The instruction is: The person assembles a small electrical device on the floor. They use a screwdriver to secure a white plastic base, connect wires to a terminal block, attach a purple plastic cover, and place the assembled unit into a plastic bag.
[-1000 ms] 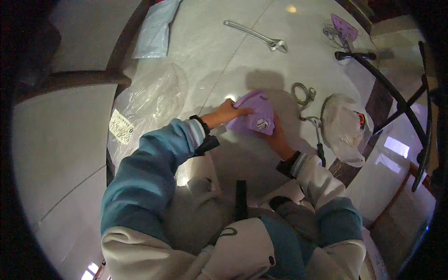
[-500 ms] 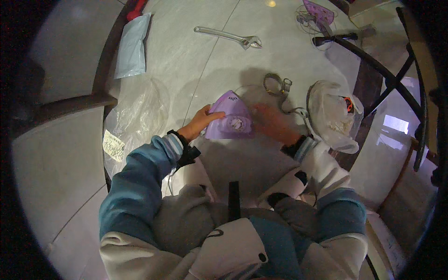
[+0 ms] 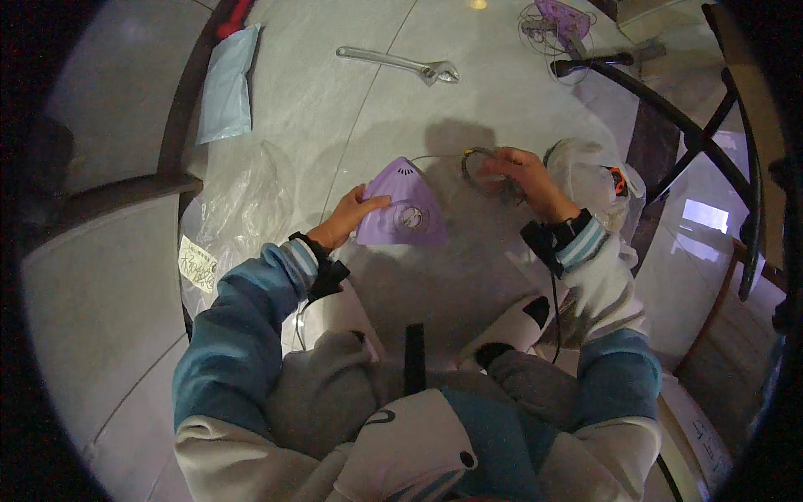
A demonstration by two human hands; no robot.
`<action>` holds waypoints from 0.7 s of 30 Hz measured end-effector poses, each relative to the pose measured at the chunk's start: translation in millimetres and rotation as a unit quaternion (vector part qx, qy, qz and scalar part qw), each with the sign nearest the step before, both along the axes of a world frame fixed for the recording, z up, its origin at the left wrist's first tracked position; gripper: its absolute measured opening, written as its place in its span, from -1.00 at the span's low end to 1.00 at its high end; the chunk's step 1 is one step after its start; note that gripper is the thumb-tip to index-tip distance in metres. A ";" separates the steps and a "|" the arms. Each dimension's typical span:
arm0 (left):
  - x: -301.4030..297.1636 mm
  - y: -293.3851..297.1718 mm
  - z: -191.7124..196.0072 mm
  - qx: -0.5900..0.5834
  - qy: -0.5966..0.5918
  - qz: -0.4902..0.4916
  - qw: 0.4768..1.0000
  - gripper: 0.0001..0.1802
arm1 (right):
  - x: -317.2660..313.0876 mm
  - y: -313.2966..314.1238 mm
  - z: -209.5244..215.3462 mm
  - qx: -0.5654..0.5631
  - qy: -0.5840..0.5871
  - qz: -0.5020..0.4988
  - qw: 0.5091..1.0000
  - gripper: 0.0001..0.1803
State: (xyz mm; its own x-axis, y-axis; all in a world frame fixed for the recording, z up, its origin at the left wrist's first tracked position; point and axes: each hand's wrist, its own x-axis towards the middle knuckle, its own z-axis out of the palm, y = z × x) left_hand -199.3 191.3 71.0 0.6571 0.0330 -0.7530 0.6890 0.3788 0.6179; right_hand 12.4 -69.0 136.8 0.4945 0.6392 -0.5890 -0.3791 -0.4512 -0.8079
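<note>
My left hand (image 3: pixel 345 216) grips the left side of a purple, wedge-shaped plastic housing (image 3: pixel 393 219), its thumb lying on top. The housing has small slots near its pointed far end and a round opening lower down. To the right, my right hand (image 3: pixel 520 176) is closed on a looped, dark cable (image 3: pixel 473 167) just above the floor. A thin wire runs from the housing's tip toward that loop. My right fingers partly hide the coil.
An adjustable wrench (image 3: pixel 401 64) lies beyond the housing. A translucent bag (image 3: pixel 598 167) stands at right, clear plastic (image 3: pixel 251 188) and a pale blue packet (image 3: pixel 227 88) at left. Another purple part with wires (image 3: pixel 562 23) lies far right near black metal legs (image 3: pixel 661 99).
My right hand has moved from beside the housing away to the right and far side, taking hold of the cable loop. My left hand keeps its grip on the housing.
</note>
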 end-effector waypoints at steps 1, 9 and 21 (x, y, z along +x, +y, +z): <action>-0.2 0.0 -0.7 -0.005 0.007 -0.003 1.000 -0.37 | -5.2 4.5 11.9 0.032 0.109 -0.018 0.993 -0.77; -8.2 0.1 -7.3 0.007 -0.014 0.019 1.000 -0.45 | -130.8 64.2 50.7 0.046 -0.378 0.156 0.912 -0.76; 4.1 46.5 62.2 0.087 -0.184 -0.119 0.972 -0.54 | -85.5 60.6 9.6 0.090 0.000 0.054 0.994 -0.15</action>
